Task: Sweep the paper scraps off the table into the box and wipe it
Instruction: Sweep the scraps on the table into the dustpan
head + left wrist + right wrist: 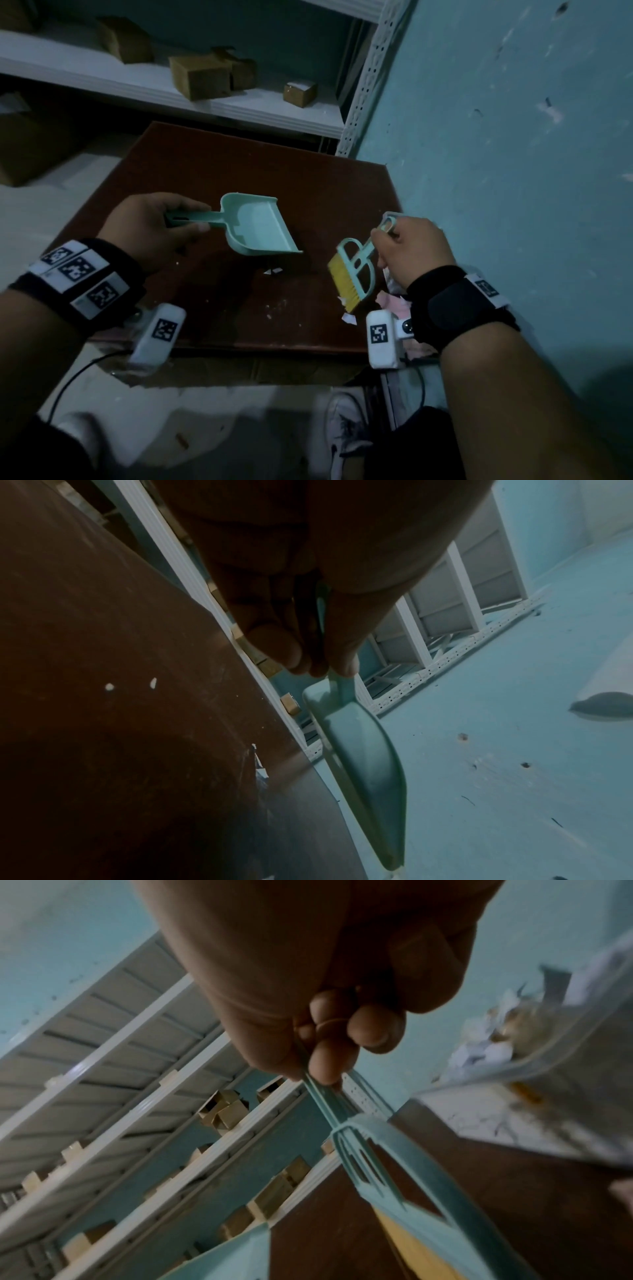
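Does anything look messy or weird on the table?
Yes. Torn paper scraps lie by the table's near right corner, under the yellow brush held by the right hand. One more scrap sits beneath the dustpan, which the left hand holds tilted above the table. White crumbs dot the front.

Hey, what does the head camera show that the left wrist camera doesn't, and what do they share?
Only the head view shows the right hand gripping the small brush, its yellow bristles by paper scraps at the table's near right edge, and both wrist straps. Only the left wrist view shows the dustpan's underside close up and two tiny white specks on the tabletop. Both show the left hand holding the mint dustpan by its handle above the brown table, plus the white shelving with cardboard boxes.
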`<control>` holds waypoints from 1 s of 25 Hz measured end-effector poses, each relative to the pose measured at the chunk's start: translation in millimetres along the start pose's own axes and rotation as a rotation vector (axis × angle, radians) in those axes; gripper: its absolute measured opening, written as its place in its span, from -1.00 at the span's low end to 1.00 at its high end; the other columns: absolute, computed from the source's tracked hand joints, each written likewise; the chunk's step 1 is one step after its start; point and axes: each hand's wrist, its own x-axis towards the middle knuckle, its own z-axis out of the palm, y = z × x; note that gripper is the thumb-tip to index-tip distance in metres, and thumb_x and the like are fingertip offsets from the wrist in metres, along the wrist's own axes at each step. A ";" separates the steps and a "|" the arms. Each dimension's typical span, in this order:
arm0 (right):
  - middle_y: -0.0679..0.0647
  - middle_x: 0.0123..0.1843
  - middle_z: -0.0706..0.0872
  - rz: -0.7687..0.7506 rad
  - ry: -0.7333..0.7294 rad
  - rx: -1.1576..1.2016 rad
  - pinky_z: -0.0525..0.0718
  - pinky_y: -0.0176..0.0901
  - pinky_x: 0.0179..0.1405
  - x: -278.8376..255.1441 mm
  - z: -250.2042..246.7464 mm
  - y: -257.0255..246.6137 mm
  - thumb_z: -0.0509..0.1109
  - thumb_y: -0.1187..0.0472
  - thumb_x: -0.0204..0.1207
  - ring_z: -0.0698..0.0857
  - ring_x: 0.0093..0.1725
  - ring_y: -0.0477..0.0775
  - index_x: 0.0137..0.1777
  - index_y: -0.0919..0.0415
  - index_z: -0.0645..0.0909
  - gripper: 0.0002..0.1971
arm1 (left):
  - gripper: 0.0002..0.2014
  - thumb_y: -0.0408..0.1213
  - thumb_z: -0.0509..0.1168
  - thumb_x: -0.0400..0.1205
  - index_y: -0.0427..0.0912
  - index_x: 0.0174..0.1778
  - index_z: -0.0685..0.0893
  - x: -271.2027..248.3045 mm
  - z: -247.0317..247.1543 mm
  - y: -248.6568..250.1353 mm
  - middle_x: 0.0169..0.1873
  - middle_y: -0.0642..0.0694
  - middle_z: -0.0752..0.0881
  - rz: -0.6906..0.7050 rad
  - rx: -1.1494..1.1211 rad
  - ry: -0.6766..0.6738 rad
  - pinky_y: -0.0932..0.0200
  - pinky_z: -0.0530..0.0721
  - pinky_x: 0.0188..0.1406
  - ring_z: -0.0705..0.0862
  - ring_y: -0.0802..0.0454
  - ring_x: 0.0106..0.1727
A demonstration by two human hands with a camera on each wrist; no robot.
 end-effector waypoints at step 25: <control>0.06 -0.35 0.86 -0.096 -0.358 0.263 0.79 -0.03 -0.29 -11.3 27.9 -70.4 0.34 0.21 0.71 0.80 -0.44 0.04 -0.07 0.10 0.72 -0.85 | -0.74 -0.14 0.52 0.62 0.10 0.24 0.81 13.0 -30.9 -25.7 -0.20 0.09 0.82 -0.072 0.054 0.075 0.28 0.61 -0.28 0.80 0.10 -0.25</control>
